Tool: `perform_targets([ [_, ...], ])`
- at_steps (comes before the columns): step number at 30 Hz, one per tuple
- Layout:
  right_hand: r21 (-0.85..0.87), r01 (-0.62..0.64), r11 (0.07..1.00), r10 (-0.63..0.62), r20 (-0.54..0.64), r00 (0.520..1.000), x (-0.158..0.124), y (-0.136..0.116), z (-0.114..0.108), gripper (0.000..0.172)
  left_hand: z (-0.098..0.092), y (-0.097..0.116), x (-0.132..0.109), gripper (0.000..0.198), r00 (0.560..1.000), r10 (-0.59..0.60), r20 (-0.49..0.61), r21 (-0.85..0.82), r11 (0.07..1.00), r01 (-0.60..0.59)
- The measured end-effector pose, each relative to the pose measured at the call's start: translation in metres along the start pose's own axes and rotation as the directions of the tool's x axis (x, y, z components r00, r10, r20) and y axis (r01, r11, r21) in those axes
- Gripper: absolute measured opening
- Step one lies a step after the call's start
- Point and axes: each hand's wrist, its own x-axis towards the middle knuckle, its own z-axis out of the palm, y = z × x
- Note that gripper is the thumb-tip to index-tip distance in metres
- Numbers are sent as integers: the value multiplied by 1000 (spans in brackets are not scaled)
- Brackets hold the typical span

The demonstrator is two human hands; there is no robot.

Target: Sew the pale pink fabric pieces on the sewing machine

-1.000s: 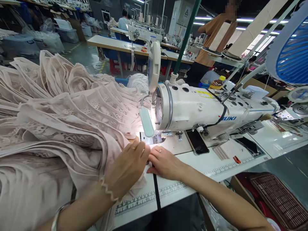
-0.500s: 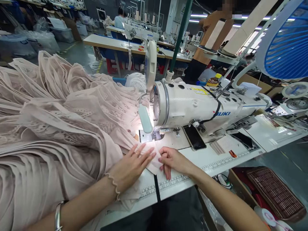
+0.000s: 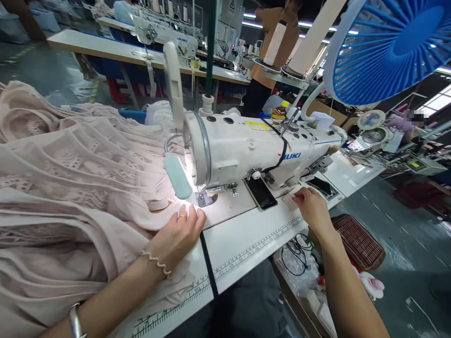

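Observation:
My left hand (image 3: 179,232) lies flat, fingers stretched, on the edge of the pale pink lace fabric (image 3: 81,178) just in front of the presser foot (image 3: 204,198) of the white sewing machine (image 3: 246,148). My right hand (image 3: 312,206) has reached far right on the white table (image 3: 246,234). Its fingers are curled onto a small stack of pale labels (image 3: 291,199) beside the machine base. A black phone (image 3: 261,192) lies between the two hands, under the machine arm.
A large heap of the pink fabric fills the left. A blue fan (image 3: 384,44) hangs at upper right. A ruler strip (image 3: 253,251) runs along the table's front edge. A person in an orange top (image 3: 268,47) stands behind. A brown mat (image 3: 357,239) lies on the floor.
My right hand left the fabric near the needle and moved right to the label stack. My left hand stayed on the fabric. The view swung right.

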Motion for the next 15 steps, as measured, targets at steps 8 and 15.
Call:
perform_targets([
  [8, 35, 45, 998, -30, -344, 939, -1, -14, -4, 21, 21, -27, -14, 48, 998, 8, -66, -121, 993, -16],
  [15, 23, 813, 582, -699, -497, 514, -31, -126, 34, 18, 13, 21, -1, 36, 986, 121, -115, 45, 992, -116],
])
